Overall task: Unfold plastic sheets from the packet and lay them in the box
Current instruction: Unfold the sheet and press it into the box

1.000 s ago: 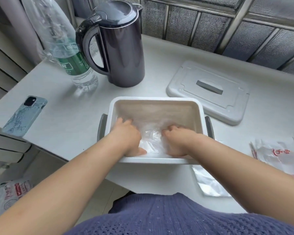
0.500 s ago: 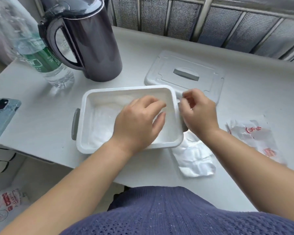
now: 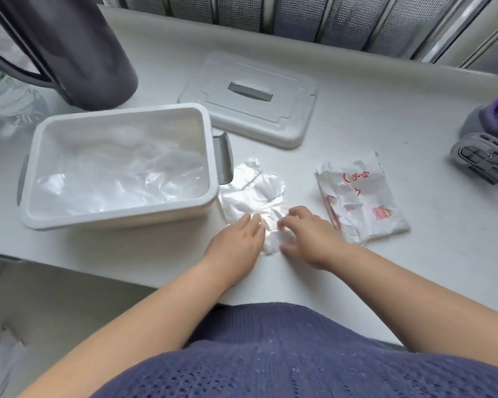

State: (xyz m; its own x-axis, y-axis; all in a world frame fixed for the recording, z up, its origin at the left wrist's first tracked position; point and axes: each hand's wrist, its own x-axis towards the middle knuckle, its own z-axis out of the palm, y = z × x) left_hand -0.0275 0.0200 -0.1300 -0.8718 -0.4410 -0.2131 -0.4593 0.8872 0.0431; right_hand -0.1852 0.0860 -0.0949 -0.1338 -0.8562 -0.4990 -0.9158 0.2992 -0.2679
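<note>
Beside the box, left hand presses flat on a plastic sheet; right hand apparently pinches it.

Glossy crinkled plastic sheet; smooth matt white plastic box.

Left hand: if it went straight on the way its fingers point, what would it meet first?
The left hand rests on the folded plastic sheet. Beyond the sheet lies bare table, then probably the lid, at its near edge.
</note>
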